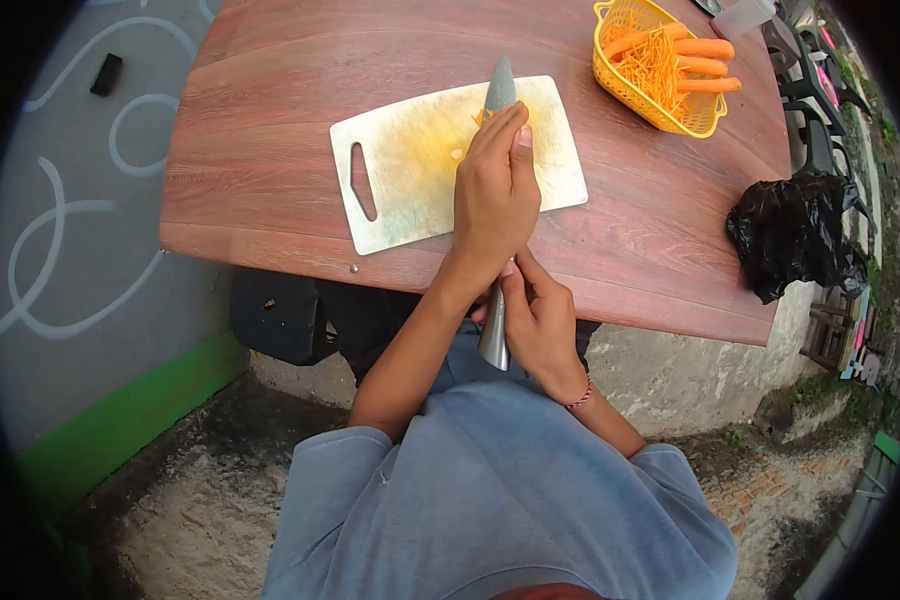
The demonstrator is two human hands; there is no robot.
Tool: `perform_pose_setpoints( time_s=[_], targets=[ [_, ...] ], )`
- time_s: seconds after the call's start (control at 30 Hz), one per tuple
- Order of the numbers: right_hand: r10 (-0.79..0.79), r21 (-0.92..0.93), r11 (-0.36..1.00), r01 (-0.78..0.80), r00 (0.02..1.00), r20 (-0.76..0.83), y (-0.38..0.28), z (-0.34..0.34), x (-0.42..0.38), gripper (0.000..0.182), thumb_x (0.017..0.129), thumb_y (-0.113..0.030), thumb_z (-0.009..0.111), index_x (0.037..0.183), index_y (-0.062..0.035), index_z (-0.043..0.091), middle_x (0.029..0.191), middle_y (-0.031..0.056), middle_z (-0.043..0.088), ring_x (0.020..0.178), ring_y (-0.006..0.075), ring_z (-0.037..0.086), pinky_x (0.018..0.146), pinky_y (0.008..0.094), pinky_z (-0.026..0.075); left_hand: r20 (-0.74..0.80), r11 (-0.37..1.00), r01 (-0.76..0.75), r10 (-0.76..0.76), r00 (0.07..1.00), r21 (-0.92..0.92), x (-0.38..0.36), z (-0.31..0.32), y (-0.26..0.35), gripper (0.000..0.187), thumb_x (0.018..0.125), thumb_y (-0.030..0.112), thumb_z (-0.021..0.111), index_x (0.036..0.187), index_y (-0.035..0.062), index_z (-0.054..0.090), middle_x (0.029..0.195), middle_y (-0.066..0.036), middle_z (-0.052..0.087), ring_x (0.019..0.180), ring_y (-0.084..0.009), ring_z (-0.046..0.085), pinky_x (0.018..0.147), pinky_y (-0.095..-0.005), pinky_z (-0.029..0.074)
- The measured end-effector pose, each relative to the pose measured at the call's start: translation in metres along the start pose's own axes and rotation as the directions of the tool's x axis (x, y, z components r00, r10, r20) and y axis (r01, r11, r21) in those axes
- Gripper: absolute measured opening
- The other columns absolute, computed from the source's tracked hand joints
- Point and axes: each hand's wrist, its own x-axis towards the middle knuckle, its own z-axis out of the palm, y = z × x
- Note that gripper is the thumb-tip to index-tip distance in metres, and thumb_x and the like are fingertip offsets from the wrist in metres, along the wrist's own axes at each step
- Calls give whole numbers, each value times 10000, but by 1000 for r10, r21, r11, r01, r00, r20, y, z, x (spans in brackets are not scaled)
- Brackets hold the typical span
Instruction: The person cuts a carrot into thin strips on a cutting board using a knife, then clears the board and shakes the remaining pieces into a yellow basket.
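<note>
A large metal knife [500, 88] points away from me, its tip over the white cutting board [400, 225]. My right hand [542, 325] is closed around the knife near the table's edge, and the end of the metal handle sticks out below it. Along the blade lies my left hand [495, 185], fingers together on one side and thumb on the other, covering most of the blade. A few orange carrot shreds [483, 116] cling beside the blade by my left fingertips. One small pale bit [457, 154] sits on the orange-stained middle of the board.
A yellow plastic basket [660, 118] holding several peeled carrots [705, 85] and shredded carrot [654, 68] stands at the back right. A black plastic bag [800, 235] lies at the right table edge. The reddish wooden table [270, 130] ends just before my body.
</note>
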Motion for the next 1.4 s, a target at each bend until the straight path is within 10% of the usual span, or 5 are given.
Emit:
perform_pose_setpoints(
  time_s=[0.6, 0.93, 1.17, 1.3, 1.4],
  targets=[
    [-295, -9, 952, 307, 905, -308, -93, -69, 29, 404, 1097, -113, 609, 1470, 40, 585, 784, 122, 697, 653, 121, 674, 607, 316, 535, 151, 875, -222, 312, 938, -430, 109, 75, 91, 551, 1125, 306, 561, 1527, -68, 505, 1413, -340, 628, 1175, -462, 712, 1072, -555, 560],
    [-309, -505, 863, 19, 812, -496, -77, -157, 66, 401, 1047, -284, 665, 1361, -37, 703, 687, 212, 652, 593, 291, 684, 613, 427, 509, 556, 86, 550, 74, 828, -831, 134, 173, 58, 841, 1135, 614, 347, 1599, -87, 357, 1369, -310, 649, 1149, -405, 725, 1000, -543, 602],
    [-326, -404, 907, 114, 797, -508, -76, -153, 72, 380, 1049, -231, 655, 1370, -34, 705, 664, 166, 662, 594, 219, 687, 606, 399, 520, 571, 435, 497, 49, 820, -751, 119, 199, 59, 973, 1069, 752, 339, 1727, 111, 20, 1572, -334, 482, 1423, -434, 543, 1188, -553, 453],
    [-300, -281, 946, 158, 756, -582, -85, -155, 66, 408, 1076, -253, 651, 1380, 16, 697, 762, 95, 713, 627, 117, 684, 586, 308, 541, 362, 779, 153, 100, 927, -608, 120, 214, 45, 1009, 1071, 775, 135, 1507, -62, 492, 1358, -269, 642, 1322, -326, 650, 1071, -397, 531],
    [-298, -271, 948, 167, 765, -571, -88, -156, 66, 436, 1081, -246, 648, 1415, 34, 669, 803, 82, 716, 641, 103, 680, 591, 285, 543, 464, 837, 102, 192, 865, -537, 115, 186, 64, 989, 1121, 664, 156, 1623, -187, 133, 1714, -418, 65, 1632, -509, 14, 1341, -476, 33]
  ],
)
